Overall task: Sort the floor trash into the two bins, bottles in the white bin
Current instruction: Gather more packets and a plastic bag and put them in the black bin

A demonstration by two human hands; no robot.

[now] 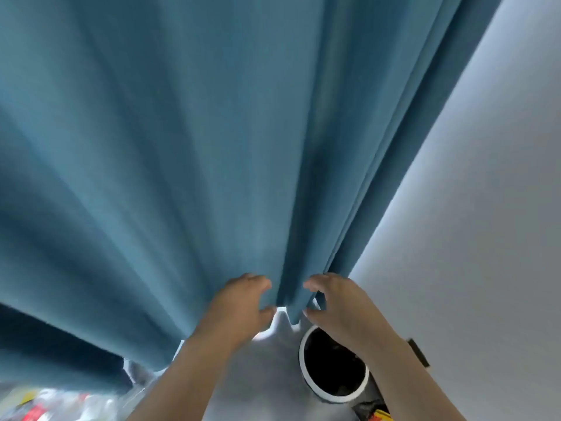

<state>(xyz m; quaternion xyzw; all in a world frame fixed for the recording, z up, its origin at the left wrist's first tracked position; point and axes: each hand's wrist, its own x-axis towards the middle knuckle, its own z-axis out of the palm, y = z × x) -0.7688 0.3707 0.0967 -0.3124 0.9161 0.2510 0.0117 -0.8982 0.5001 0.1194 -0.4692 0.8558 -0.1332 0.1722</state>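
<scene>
Both of my hands are raised in front of a blue curtain. My left hand (243,302) has its fingers curled and apart, with nothing in it. My right hand (337,302) is also open and holds nothing, hovering above a round bin with a white rim (303,369) and a dark inside. At the bottom left lies a blurred heap of clear plastic bottles (57,404) with red and yellow labels. A piece of dark trash with yellow and red print (375,413) lies just below the bin.
The blue curtain (182,147) fills most of the view and hangs to the floor. A pale grey wall (470,208) rises on the right, with a small dark fitting (419,352) on it. The floor (267,375) between my arms is light grey.
</scene>
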